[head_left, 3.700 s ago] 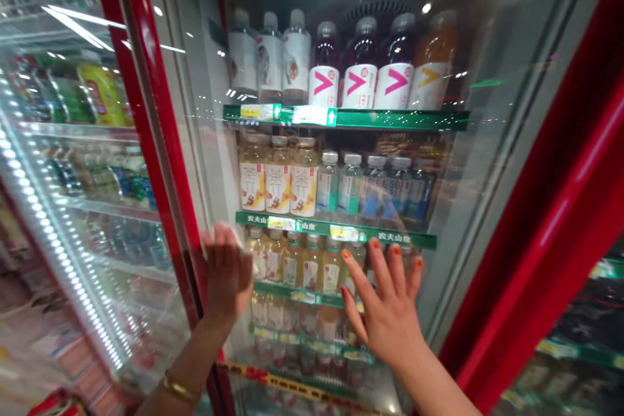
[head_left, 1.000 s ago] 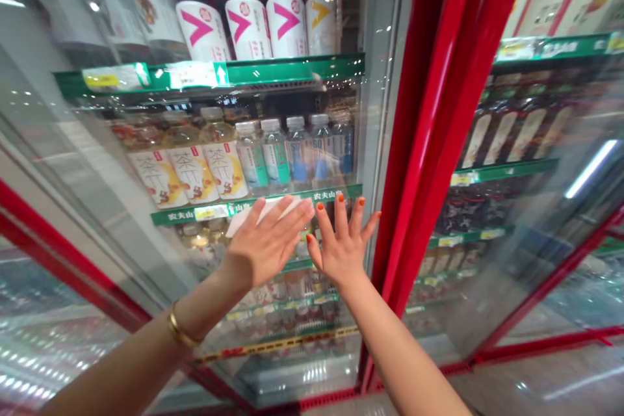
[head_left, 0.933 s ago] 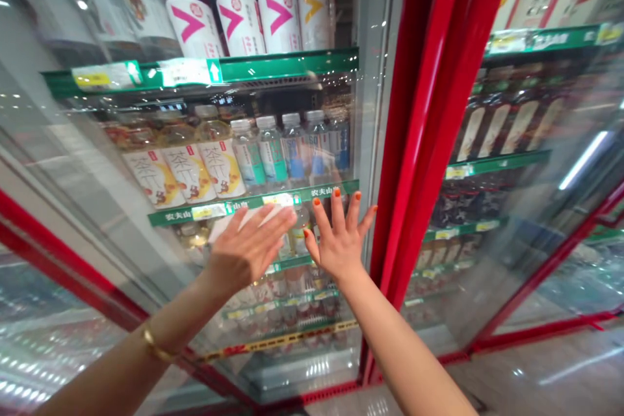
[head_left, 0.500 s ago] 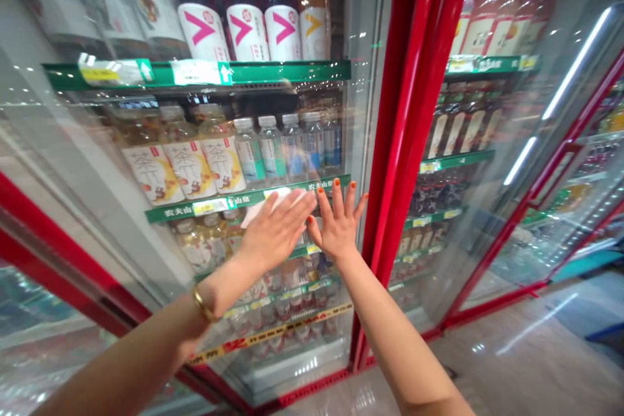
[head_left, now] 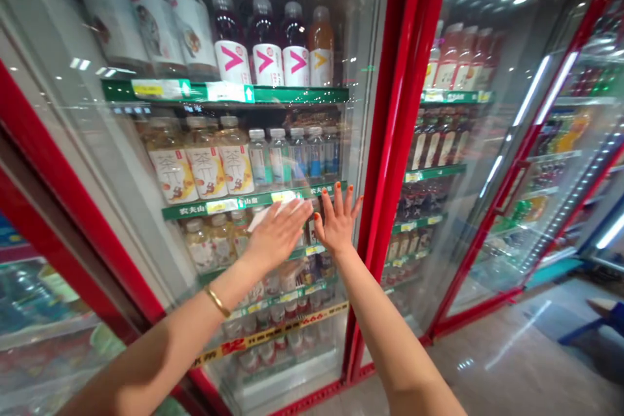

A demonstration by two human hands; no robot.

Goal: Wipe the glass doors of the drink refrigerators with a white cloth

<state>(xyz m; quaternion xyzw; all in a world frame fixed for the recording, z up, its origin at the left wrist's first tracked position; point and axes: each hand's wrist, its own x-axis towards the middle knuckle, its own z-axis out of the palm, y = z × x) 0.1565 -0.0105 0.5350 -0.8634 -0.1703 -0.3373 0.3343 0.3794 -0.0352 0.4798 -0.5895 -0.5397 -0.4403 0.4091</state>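
White wipe (head_left: 259, 217), cloth or paper I could not tell, showed from under the left hand (head_left: 279, 234), which lay flat and uncurled at the glass door (head_left: 363, 58); the right hand (head_left: 337, 225) was splayed just beside it, gripping nothing. Wiping seemed the step in hand; the next stroke called for steady, flat pressure.

glossy grey floor (head_left: 468, 374) | red-framed cooler (head_left: 468, 273), right | slanting light strip (head_left: 532, 91) | blue furniture (head_left: 582, 330), perhaps a stool
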